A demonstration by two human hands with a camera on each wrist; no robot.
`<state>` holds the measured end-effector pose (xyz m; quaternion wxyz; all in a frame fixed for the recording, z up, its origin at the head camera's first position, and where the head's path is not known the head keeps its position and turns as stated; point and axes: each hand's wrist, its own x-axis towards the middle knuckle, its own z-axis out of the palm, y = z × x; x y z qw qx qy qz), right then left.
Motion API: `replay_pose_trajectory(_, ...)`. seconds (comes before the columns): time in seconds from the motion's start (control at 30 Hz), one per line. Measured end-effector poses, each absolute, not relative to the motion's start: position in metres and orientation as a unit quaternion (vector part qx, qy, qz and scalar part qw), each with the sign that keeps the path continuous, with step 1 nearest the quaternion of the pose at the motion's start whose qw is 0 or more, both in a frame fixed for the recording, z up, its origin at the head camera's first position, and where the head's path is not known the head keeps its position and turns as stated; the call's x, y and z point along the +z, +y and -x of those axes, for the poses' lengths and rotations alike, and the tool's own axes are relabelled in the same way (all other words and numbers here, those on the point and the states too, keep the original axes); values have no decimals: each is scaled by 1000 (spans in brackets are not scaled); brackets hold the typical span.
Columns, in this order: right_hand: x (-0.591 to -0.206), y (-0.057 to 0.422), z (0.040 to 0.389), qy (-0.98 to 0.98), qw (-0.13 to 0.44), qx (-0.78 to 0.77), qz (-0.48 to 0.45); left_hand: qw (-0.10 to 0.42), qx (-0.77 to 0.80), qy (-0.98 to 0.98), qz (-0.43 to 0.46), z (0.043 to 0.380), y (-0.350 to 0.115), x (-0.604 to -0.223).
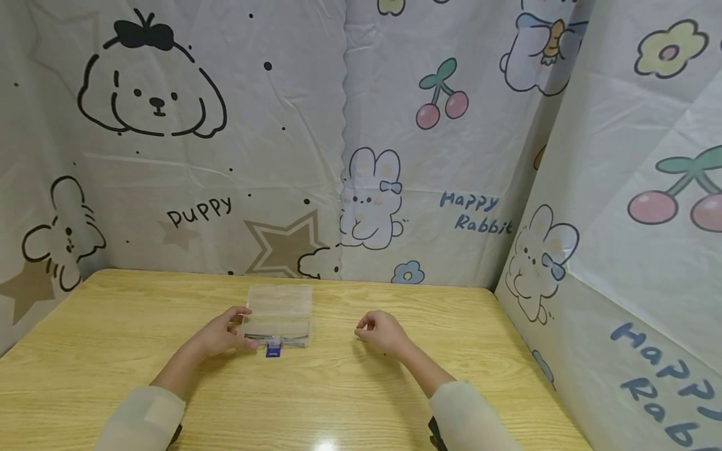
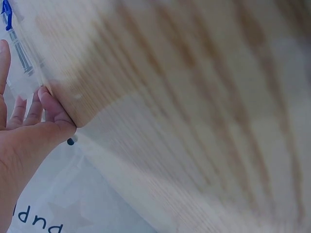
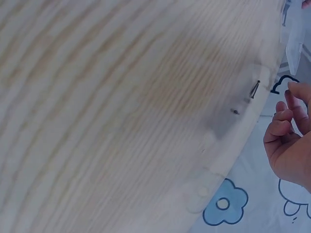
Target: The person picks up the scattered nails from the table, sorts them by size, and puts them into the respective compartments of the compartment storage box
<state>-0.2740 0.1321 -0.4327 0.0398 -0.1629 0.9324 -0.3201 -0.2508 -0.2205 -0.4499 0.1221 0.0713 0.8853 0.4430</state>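
Observation:
A clear plastic box (image 1: 276, 340) with a blue latch (image 1: 273, 349) lies on the table with its transparent lid (image 1: 279, 307) raised at the back. Thin dark metal pieces, like screws, lie inside it. My left hand (image 1: 220, 333) grips the box's left side, thumb at the front corner and fingers farther back. To the right of the box, my right hand (image 1: 386, 332) hovers over the wood with curled fingers, thumb and forefinger close together. I cannot tell whether something small is between them. In the right wrist view, a small screw (image 3: 255, 89) lies on the table near this hand.
The light wooden table (image 1: 316, 394) runs back to a hanging cloth (image 1: 282, 144) printed with cartoon animals. Another cloth wall (image 1: 620, 269) stands along the right edge. A second tiny dark piece (image 3: 235, 111) is on the wood beside the screw.

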Motion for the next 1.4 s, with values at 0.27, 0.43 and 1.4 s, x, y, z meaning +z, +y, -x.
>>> replay_pose_trajectory(0.27, -443, 154, 273, 936, 34, -310, 161, 120, 439, 888, -68, 252, -221, -452)
replay_pose_trajectory(0.43, -447, 168, 270, 940, 35, -301, 159, 123, 442, 886, -68, 252, -221, -452)
replay_pose_trajectory(1.4, -459, 185, 249, 938, 27, -306, 159, 133, 464, 873, -72, 250, -221, -448)
